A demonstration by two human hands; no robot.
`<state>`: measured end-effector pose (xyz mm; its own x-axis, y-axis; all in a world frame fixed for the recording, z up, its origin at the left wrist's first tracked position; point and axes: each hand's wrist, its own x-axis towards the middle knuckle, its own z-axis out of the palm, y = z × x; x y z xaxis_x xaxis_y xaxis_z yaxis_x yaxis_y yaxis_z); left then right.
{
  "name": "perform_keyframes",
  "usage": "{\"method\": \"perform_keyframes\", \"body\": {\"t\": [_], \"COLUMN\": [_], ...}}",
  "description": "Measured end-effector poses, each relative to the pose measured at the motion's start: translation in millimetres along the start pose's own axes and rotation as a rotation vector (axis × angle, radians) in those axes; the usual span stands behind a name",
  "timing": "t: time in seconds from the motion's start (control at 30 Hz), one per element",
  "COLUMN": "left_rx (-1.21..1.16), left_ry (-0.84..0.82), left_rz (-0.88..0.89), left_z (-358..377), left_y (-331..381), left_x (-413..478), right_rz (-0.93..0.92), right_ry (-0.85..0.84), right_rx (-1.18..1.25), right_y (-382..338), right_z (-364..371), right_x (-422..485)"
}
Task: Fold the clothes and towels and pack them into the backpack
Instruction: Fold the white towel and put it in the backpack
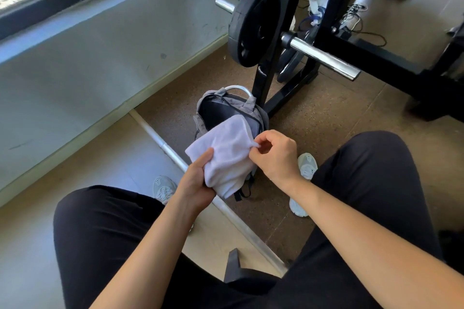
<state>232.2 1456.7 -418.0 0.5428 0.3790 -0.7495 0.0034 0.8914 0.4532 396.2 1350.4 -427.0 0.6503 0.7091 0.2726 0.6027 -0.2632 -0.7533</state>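
A folded white towel [226,155] hangs in the air just above the floor between my knees. My left hand [198,183] grips its lower near edge, thumb on top. My right hand [273,155] pinches the towel's right corner between thumb and forefinger. Directly behind and under the towel stands a grey backpack [216,108] with its main zipper open and a dark inside showing. The towel covers the backpack's front half.
A black weight rack [271,78] with a plate and chrome bars stands right behind the backpack. A metal bar [160,140] lies across the floor. My shoes [306,165] flank the bag. A wall runs along the left. More cloth [317,2] lies far back.
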Motion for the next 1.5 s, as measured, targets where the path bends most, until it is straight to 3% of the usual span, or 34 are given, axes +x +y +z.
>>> {"method": "perform_keyframes", "body": {"t": [0.17,0.23,0.33,0.4,0.47,0.57,0.63,0.8,0.9,1.0,1.17,1.23,1.37,1.5], "left_rx": [-0.039,-0.060,-0.077,-0.086,-0.093,-0.040,0.014,0.086,0.057,-0.011,0.242,0.396,0.507,0.494], "left_ry": [0.052,0.061,0.050,0.019,-0.036,-0.094,-0.111,-0.205,-0.275,-0.287,-0.005,0.077,0.029,-0.152], "left_rz": [0.009,0.007,0.006,0.023,0.041,0.078,0.124,0.169,0.153,0.147,0.338,0.314,0.124,0.078], "left_z": [-2.6,-3.2,-3.7,-3.2,-1.1,4.0,5.2,6.8,4.2,6.2,6.5,1.5,-2.6,-1.6], "left_y": [-1.0,1.0,2.1,2.2,1.9,1.3,1.2,3.8,8.8,13.7,5.5,2.8,3.3,6.5], "left_x": [5.0,5.9,6.1,4.4,1.1,-5.8,-7.2,-14.5,-18.7,-19.4,-2.1,1.2,-3.1,-9.0], "right_rz": [-0.022,0.176,0.618,0.743,0.765,0.665,0.613,0.617,0.705,0.775,0.838,0.821,0.768,0.781], "right_ry": [0.027,-0.140,-0.410,-0.493,-0.572,-0.608,-0.560,-0.609,-0.686,-0.651,-0.482,-0.443,-0.448,-0.430], "right_rx": [-0.028,0.173,0.708,0.857,0.823,0.358,0.259,0.473,0.775,0.965,0.974,0.986,0.981,0.962], "right_y": [3.6,-1.6,-1.8,4.1,9.7,6.9,9.1,4.6,3.3,-2.7,-1.9,-0.4,-0.9,-2.2], "right_z": [-3.0,-11.0,-16.9,-22.3,-27.0,-31.0,-29.6,-29.3,-30.0,-29.2,-20.0,-18.2,-18.3,-20.0], "right_x": [9.5,16.0,21.6,23.8,24.8,24.4,22.0,20.2,19.3,18.6,16.4,15.9,15.6,15.1]}}
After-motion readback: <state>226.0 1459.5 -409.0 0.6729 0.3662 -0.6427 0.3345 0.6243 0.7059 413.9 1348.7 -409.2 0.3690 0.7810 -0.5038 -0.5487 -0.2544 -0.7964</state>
